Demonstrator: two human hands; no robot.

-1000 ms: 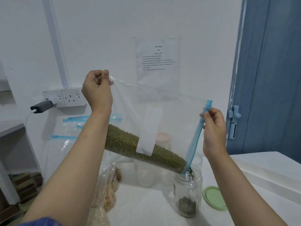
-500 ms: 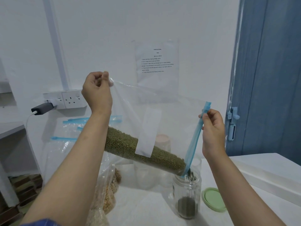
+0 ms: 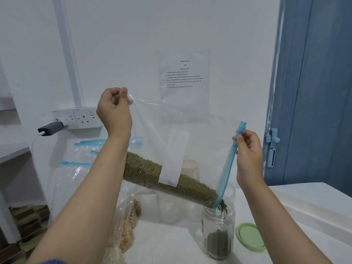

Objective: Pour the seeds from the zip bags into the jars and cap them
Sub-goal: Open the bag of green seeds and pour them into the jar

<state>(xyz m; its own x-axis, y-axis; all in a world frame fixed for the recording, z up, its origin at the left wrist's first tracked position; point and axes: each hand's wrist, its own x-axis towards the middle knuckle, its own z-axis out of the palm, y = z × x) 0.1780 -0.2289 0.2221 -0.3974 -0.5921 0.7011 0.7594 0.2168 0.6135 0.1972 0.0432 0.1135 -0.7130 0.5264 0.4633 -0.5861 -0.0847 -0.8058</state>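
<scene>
Two hands hold one clear zip bag [image 3: 190,141] up in my head view. My left hand [image 3: 114,109] pinches its raised bottom corner; my right hand [image 3: 248,155] grips the blue zipper strip [image 3: 227,168] near its top. Green seeds [image 3: 167,181] lie banked along the bag's low edge, spilling from the lower corner into an open glass jar [image 3: 218,231] on the desk [image 3: 171,242] — a dark layer sits in its bottom. Just beside the jar lies a green lid [image 3: 249,236]. More bags of seeds [image 3: 125,229] lean at the left.
</scene>
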